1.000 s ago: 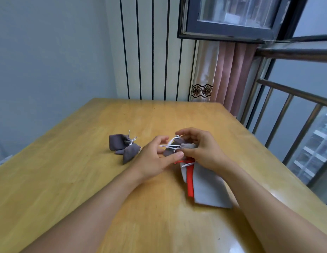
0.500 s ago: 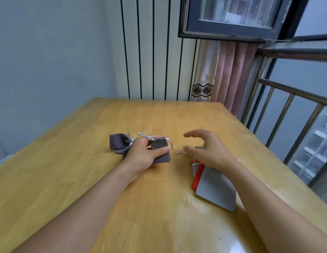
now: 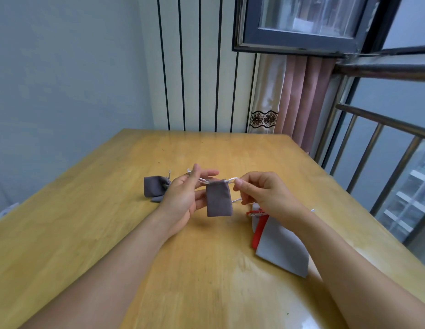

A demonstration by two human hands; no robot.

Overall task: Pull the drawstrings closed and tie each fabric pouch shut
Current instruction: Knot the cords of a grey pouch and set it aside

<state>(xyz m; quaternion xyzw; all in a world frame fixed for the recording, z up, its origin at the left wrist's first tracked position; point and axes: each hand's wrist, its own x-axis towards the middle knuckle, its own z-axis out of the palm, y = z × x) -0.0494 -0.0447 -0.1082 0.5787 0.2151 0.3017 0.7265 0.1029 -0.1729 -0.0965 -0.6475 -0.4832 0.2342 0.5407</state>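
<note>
Pouches number five as far as we can count: one dark grey pouch [image 3: 218, 198] hangs in the air between our hands, two more dark grey ones [image 3: 154, 189] lie overlapped on the table [image 3: 88, 222] just behind our left hand, and a light grey pouch [image 3: 281, 245] lies flat on a red pouch [image 3: 259, 230] under our right wrist. Our left hand [image 3: 183, 198] pinches the white left string [image 3: 202, 180] between thumb and forefinger, the other fingers spread loose. Our right hand [image 3: 263, 193] pinches the right string [image 3: 231, 181] at the pouch's top corner, fingers curled; a second strand [image 3: 236, 200] shows lower by that hand. We see the two strings run sideways from the gathered mouth, and the hanging pouch is clear of the table. Behind the table stand one striped wall panel [image 3: 199, 67], one pink curtain [image 3: 299, 96] and one window [image 3: 301, 22].
</note>
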